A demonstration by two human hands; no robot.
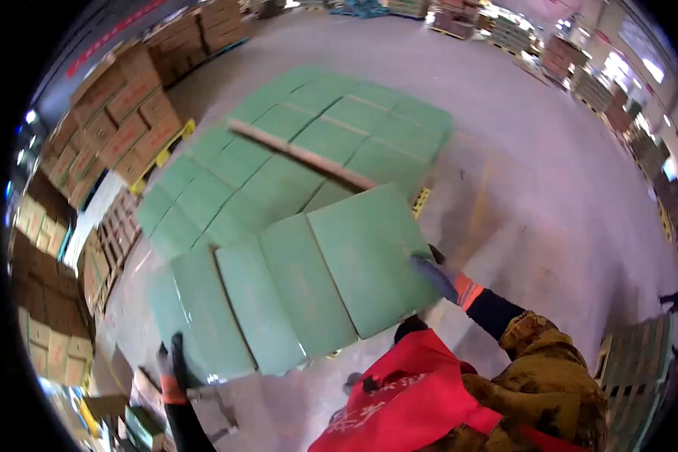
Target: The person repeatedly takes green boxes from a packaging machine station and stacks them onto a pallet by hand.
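Note:
A row of several flat-topped green boxes [288,290] lies side by side in front of my body, spanning the space between my hands. My right hand [438,277], in a dark glove with an orange cuff, grips the right end of the row, with its thumb over the top edge. At the left end, my gloved left hand [172,369] presses against the outer side; some of its fingers are hidden. Just beyond is a large stack of green boxes [339,143] on a yellow pallet [421,202]. A narrow brown strip [301,154] shows across that stack.
Brown cartons [124,105] stand on pallets to the left, near an upright wooden pallet [117,226]. More loaded pallets [508,34] line the far right. A slatted stack [635,365] stands at lower right. Grey floor [550,226] extends to the right.

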